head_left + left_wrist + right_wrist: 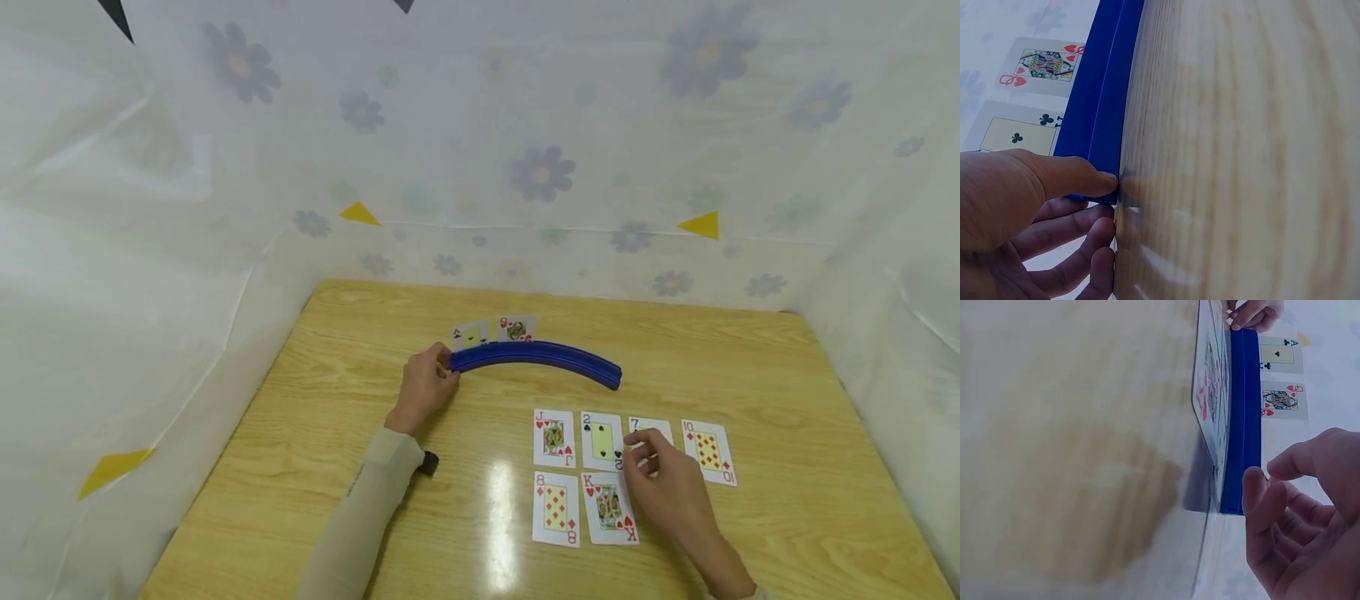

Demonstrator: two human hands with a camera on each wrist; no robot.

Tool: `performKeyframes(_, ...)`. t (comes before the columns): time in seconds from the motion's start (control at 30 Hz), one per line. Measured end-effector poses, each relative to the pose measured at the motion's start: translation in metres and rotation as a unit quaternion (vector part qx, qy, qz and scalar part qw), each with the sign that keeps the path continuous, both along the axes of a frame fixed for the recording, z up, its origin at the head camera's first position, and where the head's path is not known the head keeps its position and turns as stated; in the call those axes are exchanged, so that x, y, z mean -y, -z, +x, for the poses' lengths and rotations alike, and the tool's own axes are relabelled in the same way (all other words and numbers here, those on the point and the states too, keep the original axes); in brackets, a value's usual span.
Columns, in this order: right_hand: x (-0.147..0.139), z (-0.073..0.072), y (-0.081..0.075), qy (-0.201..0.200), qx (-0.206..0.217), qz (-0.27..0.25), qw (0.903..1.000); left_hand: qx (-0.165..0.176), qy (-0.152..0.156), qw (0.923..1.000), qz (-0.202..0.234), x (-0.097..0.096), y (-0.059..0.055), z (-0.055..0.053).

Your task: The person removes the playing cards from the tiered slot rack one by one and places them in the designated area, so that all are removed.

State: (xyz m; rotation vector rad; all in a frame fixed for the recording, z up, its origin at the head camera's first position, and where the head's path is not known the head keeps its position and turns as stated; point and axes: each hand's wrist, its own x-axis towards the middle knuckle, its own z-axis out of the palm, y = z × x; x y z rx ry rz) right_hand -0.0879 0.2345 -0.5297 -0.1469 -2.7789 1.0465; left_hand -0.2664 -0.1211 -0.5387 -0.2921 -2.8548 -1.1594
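A curved blue playing card holder (536,355) stands on the table, the ace of clubs (470,337) and queen of hearts (517,329) upright in it. My left hand (427,385) grips its left end, thumb on the front face, as the left wrist view shows. Over the loose cards hovers my right hand (667,483), fingers loosely bent and nothing between them. It overlaps the seven (651,425), whose lower part is hidden, and is close beside the king of hearts (609,507) and two of spades (600,437).
Also face up on the table are the jack of hearts (553,437), ten of diamonds (707,452) and eight of diamonds (556,510). White flowered sheeting (480,150) encloses the wooden table (330,333) at the back and sides.
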Motion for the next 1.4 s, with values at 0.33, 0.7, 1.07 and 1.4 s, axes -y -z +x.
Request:
performKeyframes(0.33, 0.02, -0.036, -0.018, -0.041, -0.088, 0.05, 0.994, 0.002, 0.003, 1.0, 0.006, 0.0, -0.002, 0.001)
performKeyframes(0.7, 0.045, -0.092, -0.031, -0.095, -0.183, 0.052, 0.9772, 0.005, 0.017, 0.9998, 0.007, 0.002, -0.003, 0.003)
performKeyframes(1.07, 0.074, -0.135, -0.028, -0.109, -0.162, 0.033, 0.9803, -0.004, 0.024, 0.9996, 0.011, 0.003, 0.004, 0.003)
performKeyframes(1.4, 0.084, -0.159, -0.021, -0.114, -0.165, 0.031, 0.9792, -0.001, 0.018, 0.9997, 0.014, 0.001, 0.012, 0.004)
